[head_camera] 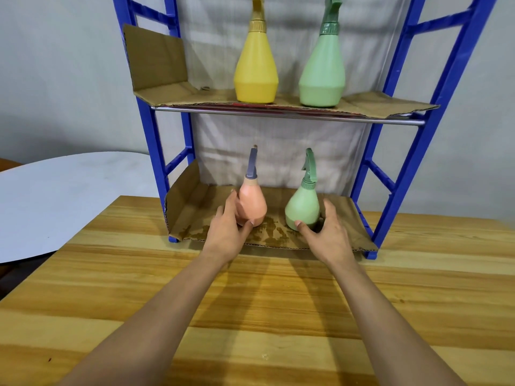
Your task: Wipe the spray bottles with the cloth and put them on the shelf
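A small pink spray bottle (252, 204) and a small green spray bottle (302, 207) stand on the cardboard-lined lower shelf (345, 218) of a blue rack. My left hand (228, 227) holds the pink bottle, thumb at its front base and fingers round its left side. My right hand (326, 232) holds the small green bottle, thumb on its lower front and fingers curved round its right side. On the upper shelf (278, 114) stand a tall yellow bottle (255, 68) and a tall green bottle (322, 71). No cloth is in view.
The blue rack (415, 151) stands at the far edge of a wooden table (264, 316), against a white cloth backdrop. Wet stains mark the cardboard (267, 235) between the two small bottles. A pale round tabletop (55, 196) lies to the left.
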Demonstrator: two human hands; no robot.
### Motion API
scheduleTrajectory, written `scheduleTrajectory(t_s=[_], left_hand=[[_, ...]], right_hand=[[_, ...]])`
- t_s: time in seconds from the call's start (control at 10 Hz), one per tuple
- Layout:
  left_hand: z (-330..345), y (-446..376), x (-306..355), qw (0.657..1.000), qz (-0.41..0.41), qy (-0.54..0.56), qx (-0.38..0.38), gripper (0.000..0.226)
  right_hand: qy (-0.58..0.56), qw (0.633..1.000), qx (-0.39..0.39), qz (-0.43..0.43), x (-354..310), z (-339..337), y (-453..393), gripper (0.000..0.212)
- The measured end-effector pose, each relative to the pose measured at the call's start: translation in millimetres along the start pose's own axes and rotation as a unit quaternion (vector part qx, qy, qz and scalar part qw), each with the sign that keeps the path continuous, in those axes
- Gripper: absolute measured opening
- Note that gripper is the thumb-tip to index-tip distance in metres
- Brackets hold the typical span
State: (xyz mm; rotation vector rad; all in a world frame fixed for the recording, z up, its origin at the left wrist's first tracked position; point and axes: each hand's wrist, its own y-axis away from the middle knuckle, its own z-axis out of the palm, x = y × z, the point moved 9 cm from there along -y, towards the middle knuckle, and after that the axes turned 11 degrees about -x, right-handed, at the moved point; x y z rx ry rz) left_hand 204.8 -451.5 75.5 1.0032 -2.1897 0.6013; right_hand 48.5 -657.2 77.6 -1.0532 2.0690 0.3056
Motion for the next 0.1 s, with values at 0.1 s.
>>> scheduleTrajectory(t_s=[0.1], left_hand=[[-5.9,8.0,2.1,1.0,0.019,0.0,0.009,0.085]], right_hand=[[-0.014,1.0,0.018,0.001,1.3,-9.4,9.0,0.093]])
